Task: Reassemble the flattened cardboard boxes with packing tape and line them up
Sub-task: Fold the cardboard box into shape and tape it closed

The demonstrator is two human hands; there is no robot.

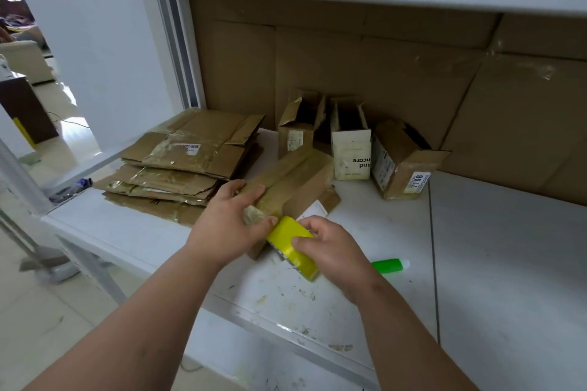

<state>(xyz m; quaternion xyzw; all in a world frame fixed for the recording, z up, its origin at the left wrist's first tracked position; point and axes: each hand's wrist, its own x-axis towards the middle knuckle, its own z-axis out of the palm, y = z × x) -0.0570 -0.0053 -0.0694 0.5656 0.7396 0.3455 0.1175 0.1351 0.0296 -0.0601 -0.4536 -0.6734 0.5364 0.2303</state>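
On the white table (476,263), beside the stack of flattened brown cardboard boxes (184,165), the left hand (228,225) lies fingers-forward grasping the tape-covered brown cardboard box (295,187), while the right hand (333,251) clutches the yellow packing tape roll (292,244) against its near end.

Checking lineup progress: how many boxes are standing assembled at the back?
3: left box, middle white-fronted box, right tilted box, in a row against the cardboard backing. None seem hidden.
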